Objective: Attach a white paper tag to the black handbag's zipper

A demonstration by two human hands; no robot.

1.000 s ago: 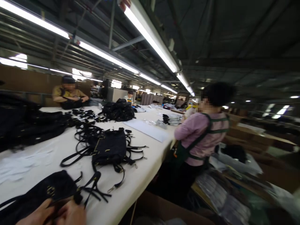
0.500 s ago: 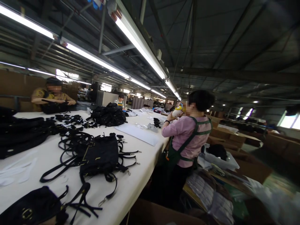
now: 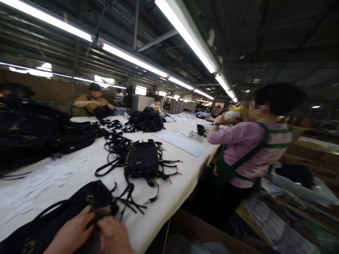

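Touching the bag [image 3: 96, 190], my left hand [image 3: 75, 227] and right hand [image 3: 113, 234] have curled fingers, whose grip I cannot tell.

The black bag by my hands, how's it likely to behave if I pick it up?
The black bag will probably sag, since it lies low and slumped on the white table. The loose straps beside it look thin and limp, so any attached ones may dangle and tangle.

Near bag [image 3: 75, 203] looks matt cloth w/ metal-look ftgs [image 3: 90, 198], tbl [image 3: 176, 183] smooth, matt.
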